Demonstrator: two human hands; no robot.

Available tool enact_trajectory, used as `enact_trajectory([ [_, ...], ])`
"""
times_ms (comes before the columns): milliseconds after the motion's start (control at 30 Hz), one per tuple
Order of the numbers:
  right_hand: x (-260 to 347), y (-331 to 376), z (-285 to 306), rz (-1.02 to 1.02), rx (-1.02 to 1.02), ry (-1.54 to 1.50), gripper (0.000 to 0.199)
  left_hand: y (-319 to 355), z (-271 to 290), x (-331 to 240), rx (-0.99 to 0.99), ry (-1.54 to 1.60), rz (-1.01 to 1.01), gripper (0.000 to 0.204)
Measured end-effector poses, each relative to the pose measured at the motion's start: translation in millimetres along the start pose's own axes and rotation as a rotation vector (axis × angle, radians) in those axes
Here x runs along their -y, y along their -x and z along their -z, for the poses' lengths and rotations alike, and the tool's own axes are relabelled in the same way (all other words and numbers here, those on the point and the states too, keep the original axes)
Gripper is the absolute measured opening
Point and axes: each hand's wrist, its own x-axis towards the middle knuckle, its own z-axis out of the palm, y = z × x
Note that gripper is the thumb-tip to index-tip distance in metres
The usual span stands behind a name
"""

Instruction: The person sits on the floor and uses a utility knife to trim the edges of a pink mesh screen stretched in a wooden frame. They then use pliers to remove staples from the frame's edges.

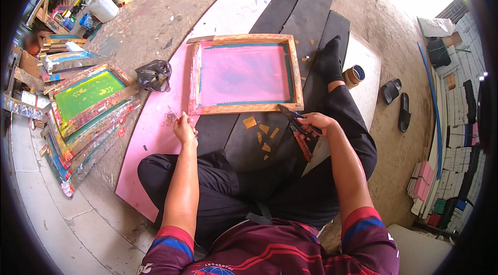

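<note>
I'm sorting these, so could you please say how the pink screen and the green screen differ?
The pink screen has teal edging and a dark smudge; the green screen has yellowish marks. The pink screen lies centrally, the green screen off to the left. Both have wooden frames.

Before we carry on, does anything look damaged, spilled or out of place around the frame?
Yes, mildly. Small brownish scraps lie scattered on the black mat, on the person's side of the wooden frame, like loose litter. The pink screen also looks unevenly darkened mid-panel; I can't tell whether that's staining.
</note>
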Motion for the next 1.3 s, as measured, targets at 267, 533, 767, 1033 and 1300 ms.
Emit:
enact_trajectory([
  [267, -32, -23, -47, 0.115, -0.491, 0.349, 0.039, 7, -6, -2, 0.013, -0.031, 0.000, 0.027],
  [533, -37, -19, -87, 0.221, -0.923, 0.817, 0.040, 13, -8, -4, 0.024, -0.053, -0.003, 0.028],
  [767, -38, -14, -103, 0.389, -0.847, 0.824, 0.037, 29, -8, -6, 0.289, -0.069, -0.023, 0.024],
  [1033, -34, -9, -176, 0.352, -0.270, 0.565, 0.040, 96, -37, -11, 0.926, -0.193, 0.313, 0.037],
  [1300, -31, -11, -187, 0.364, -0.165, 0.584, 0.035, 90, -31, -3, 1.003, -0.096, 0.534, 0.029],
])
